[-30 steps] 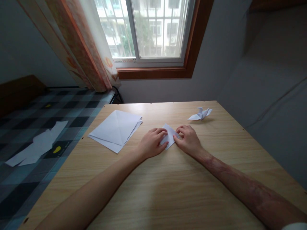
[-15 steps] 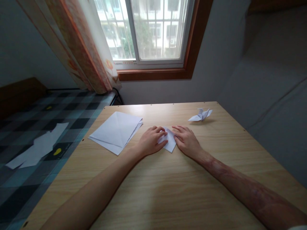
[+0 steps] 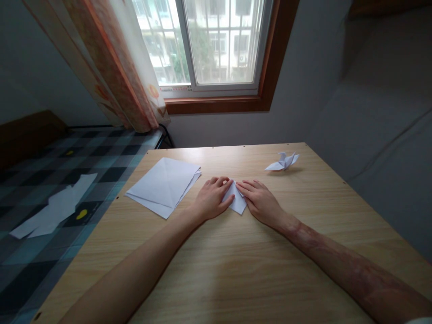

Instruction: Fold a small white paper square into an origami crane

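Note:
A small folded piece of white paper (image 3: 239,204) lies on the table between my two hands, one pointed corner towards me. My left hand (image 3: 213,198) grips its left side, with the thumb on top and the fingers curled at the far edge. From the right, my right hand (image 3: 259,198) has its fingers closed together on the upper right edge of the same paper, near the fold; its thumb is mostly hidden. The covered parts of the paper cannot be seen.
Large white paper squares (image 3: 165,184) with crease lines lie stacked at the left of the wooden table (image 3: 216,270). A folded paper crane (image 3: 283,162) stands at the far right. Cut paper strips (image 3: 56,209) rest on the checked bed (image 3: 20,270). A window (image 3: 222,40) is beyond.
My right hand has slid left onto the folded paper, its fingers now straighter and closer together near my left fingertips. The left hand has barely moved.

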`<move>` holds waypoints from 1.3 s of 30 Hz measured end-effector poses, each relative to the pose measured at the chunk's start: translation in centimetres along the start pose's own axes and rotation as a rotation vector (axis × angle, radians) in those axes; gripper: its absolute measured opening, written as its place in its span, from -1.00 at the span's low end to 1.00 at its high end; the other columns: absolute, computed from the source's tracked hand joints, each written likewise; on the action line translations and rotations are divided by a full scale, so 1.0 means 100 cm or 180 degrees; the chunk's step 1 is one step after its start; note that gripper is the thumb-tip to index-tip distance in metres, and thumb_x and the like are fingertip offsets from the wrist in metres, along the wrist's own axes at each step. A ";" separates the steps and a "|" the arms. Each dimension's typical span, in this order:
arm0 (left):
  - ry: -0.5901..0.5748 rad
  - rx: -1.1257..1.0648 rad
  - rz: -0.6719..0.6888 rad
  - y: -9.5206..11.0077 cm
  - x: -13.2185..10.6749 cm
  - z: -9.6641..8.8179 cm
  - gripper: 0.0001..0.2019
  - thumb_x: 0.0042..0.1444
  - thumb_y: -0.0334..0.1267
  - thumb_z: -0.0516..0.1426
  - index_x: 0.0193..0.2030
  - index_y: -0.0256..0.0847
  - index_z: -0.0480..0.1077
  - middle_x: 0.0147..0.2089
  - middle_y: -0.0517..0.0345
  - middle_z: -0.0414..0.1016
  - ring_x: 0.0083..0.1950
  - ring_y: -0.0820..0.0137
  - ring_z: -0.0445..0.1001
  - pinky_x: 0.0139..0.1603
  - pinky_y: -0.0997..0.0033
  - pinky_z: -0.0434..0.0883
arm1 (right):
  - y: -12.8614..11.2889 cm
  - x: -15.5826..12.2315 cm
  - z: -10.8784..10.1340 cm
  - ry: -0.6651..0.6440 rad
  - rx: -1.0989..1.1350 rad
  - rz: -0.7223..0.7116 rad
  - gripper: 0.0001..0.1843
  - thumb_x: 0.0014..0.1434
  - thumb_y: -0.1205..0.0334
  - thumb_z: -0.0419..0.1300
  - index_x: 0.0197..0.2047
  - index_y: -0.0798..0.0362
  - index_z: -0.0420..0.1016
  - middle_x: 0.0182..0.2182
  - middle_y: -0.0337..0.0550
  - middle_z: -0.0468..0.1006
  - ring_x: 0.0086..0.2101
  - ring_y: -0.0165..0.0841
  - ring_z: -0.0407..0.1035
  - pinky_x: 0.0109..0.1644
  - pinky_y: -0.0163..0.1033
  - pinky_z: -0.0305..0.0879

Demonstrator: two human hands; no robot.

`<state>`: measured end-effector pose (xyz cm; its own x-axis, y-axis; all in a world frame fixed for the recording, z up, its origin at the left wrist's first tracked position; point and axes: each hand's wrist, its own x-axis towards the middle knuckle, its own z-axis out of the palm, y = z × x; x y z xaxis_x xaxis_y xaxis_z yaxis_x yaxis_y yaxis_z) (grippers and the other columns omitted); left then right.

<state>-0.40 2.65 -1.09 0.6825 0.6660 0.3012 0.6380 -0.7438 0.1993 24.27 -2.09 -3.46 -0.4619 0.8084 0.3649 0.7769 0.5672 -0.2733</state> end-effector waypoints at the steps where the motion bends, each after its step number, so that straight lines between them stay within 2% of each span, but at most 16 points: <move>1: -0.0013 0.0014 -0.0012 0.000 0.000 0.000 -0.47 0.48 -0.02 0.12 0.50 -0.11 0.40 0.37 -0.15 0.50 0.33 -0.02 0.44 0.42 -0.13 0.41 | 0.000 0.000 0.000 -0.0028 0.0014 -0.0014 -0.34 0.46 0.42 0.06 0.56 -0.03 0.38 0.45 0.01 0.49 0.42 -0.07 0.33 0.56 0.22 0.18; 10: 0.0010 0.0006 -0.0030 0.003 0.000 -0.002 -0.52 0.45 -0.03 0.18 0.42 -0.13 0.45 0.34 -0.10 0.53 0.34 0.00 0.43 0.44 -0.07 0.41 | -0.001 -0.003 0.002 0.0055 0.0154 -0.0175 -0.41 0.47 0.43 0.04 0.49 0.09 0.45 0.43 0.07 0.52 0.40 -0.17 0.42 0.59 0.11 0.21; 13: 0.0039 0.0006 -0.0050 0.003 0.000 -0.002 -0.53 0.46 -0.01 0.18 0.40 -0.13 0.45 0.35 -0.10 0.52 0.34 0.01 0.44 0.44 -0.08 0.41 | -0.004 -0.003 0.001 0.0076 0.0254 -0.0183 -0.43 0.48 0.42 0.05 0.47 0.04 0.49 0.41 0.05 0.54 0.38 -0.17 0.44 0.58 0.13 0.24; 18: -0.0004 0.0034 -0.0099 -0.001 0.000 0.002 -0.47 0.43 0.03 0.21 0.44 -0.14 0.44 0.37 -0.11 0.51 0.36 -0.02 0.43 0.44 -0.11 0.41 | -0.004 -0.002 0.000 0.0287 0.0471 0.0216 -0.42 0.48 0.28 0.15 0.51 0.08 0.45 0.38 0.13 0.57 0.38 -0.06 0.41 0.52 0.16 0.35; 20: 0.0003 0.0026 -0.0106 -0.001 0.000 0.002 -0.47 0.43 0.02 0.21 0.44 -0.13 0.44 0.37 -0.11 0.51 0.36 -0.03 0.43 0.44 -0.13 0.41 | -0.001 -0.002 0.002 0.0249 0.0394 0.0282 -0.41 0.48 0.28 0.14 0.52 0.06 0.45 0.43 0.12 0.51 0.42 -0.02 0.36 0.53 0.21 0.32; 24: 0.0039 0.0007 -0.0096 -0.001 0.000 0.002 -0.48 0.43 0.02 0.22 0.43 -0.11 0.45 0.36 -0.09 0.52 0.35 -0.02 0.44 0.43 -0.12 0.42 | 0.000 -0.003 0.004 0.0039 0.0165 0.0220 -0.39 0.50 0.35 0.05 0.55 -0.06 0.41 0.50 -0.03 0.43 0.46 -0.05 0.30 0.56 0.26 0.20; 29: 0.0129 -0.0052 -0.0119 0.000 0.001 0.000 -0.52 0.41 0.01 0.24 0.37 -0.12 0.50 0.34 -0.07 0.56 0.31 0.01 0.47 0.44 -0.09 0.43 | -0.007 -0.006 0.002 -0.0047 -0.0182 0.0140 -0.37 0.51 0.35 0.05 0.58 0.00 0.33 0.53 0.00 0.38 0.49 -0.04 0.27 0.62 0.27 0.05; 39: 0.0190 -0.0055 -0.0113 0.001 0.000 0.000 -0.55 0.42 -0.01 0.23 0.36 -0.07 0.51 0.33 -0.06 0.55 0.29 0.02 0.49 0.41 -0.09 0.45 | -0.011 -0.005 -0.003 -0.0171 -0.0236 -0.0114 -0.33 0.49 0.37 0.07 0.60 0.00 0.30 0.52 0.01 0.39 0.50 -0.05 0.25 0.61 0.26 0.07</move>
<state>-0.30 2.55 -1.06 0.6366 0.6879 0.3485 0.6548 -0.7209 0.2268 23.77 -3.19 -3.13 -0.5105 0.7963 0.3245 0.7881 0.5843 -0.1937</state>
